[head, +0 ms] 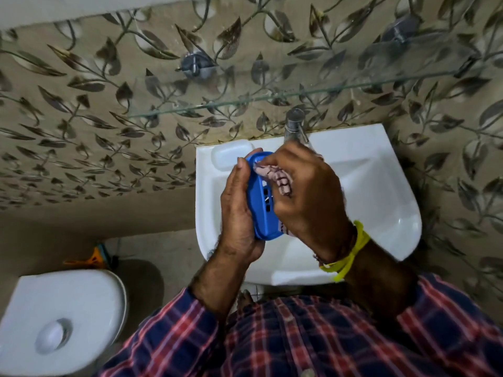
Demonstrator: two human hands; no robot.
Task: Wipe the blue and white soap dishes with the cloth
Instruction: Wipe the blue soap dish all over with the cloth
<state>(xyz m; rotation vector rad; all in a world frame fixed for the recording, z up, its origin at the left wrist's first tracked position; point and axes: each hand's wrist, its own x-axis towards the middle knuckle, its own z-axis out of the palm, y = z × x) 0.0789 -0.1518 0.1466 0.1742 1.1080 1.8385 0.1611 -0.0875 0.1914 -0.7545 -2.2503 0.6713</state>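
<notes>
Blue soap dish (265,205), slotted, in left hand (239,213) grip; right hand (304,194) grips cloth (277,179) w/ fingers

Over a white ceramic basin (381,191), the left hand (239,213) cups an oval blue plastic soap dish (265,210) while the right hand (307,194) presses a pale patterned cloth (280,178) into it. A white soap dish (231,155) sits at the basin's ten o'clock corner, a steel tap (295,126) at twelve.

Red, white and navy plaid shirt (313,341), sleeves rolled up — yellow cord (351,251) tied around right wrist
</notes>
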